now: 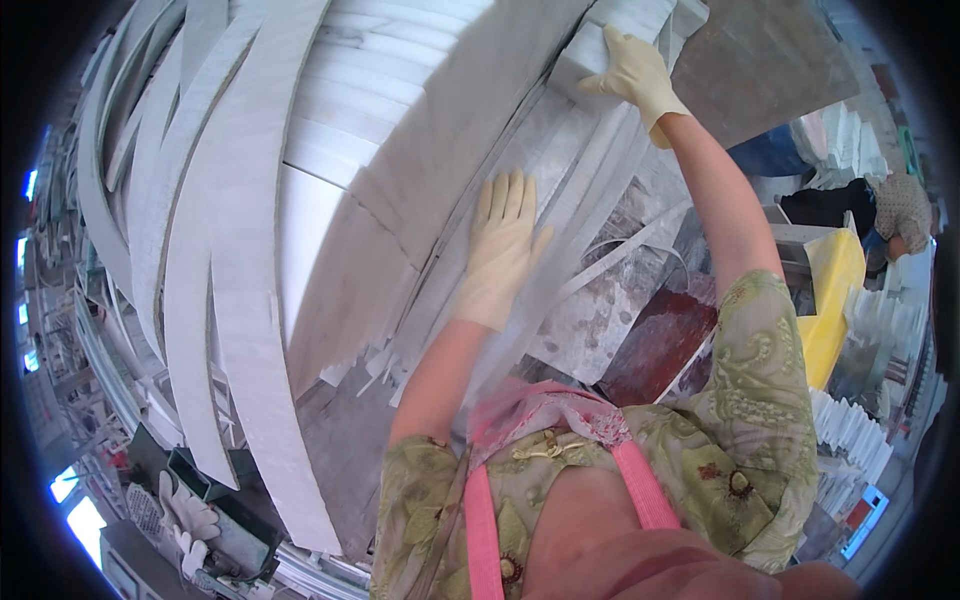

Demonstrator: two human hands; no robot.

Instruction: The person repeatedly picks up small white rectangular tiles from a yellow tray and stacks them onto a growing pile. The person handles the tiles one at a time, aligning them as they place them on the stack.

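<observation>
Both of my hands wear thin cream gloves. My left hand (502, 240) lies flat, fingers stretched out and thumb apart, on a long whitish stone strip (553, 135). At the far end, my right hand (636, 78) rests on a pale stone block (582, 62), its thumb and fingers spread over the near corner. Neither hand is closed around anything. A row of white veined stone strips (365, 60) lies to the left of my left hand, with a greyish stone edge (400, 190) beside it.
Long pale stone strips (235, 250) lean at the left. A grey-brown slab (765, 70) stands at the far right, near a yellow piece (835, 300). A dark red surface (655, 335) lies below my right arm. Spare gloves (188, 515) hang at the lower left. Another person (895, 210) is at the right.
</observation>
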